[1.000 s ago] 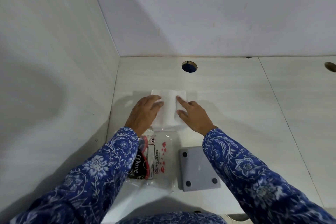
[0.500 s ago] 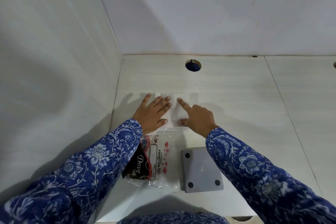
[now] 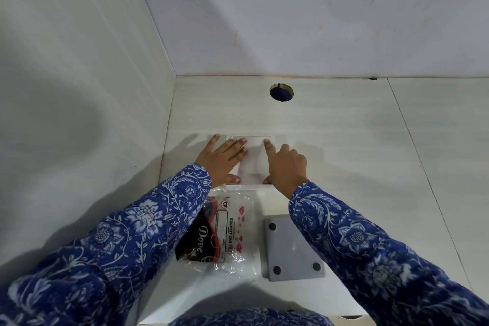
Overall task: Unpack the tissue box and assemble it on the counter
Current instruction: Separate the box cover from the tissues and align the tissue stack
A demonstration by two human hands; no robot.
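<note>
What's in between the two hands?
In the head view, the white tissue stack lies flat on the counter between the left hand and right hand; both press on it.

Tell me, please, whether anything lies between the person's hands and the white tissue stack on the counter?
Nothing visible does. The left hand lies flat on the white tissue stack and the right hand presses it with the index finger. The plastic wrapper and grey plate lie nearer the person.
</note>
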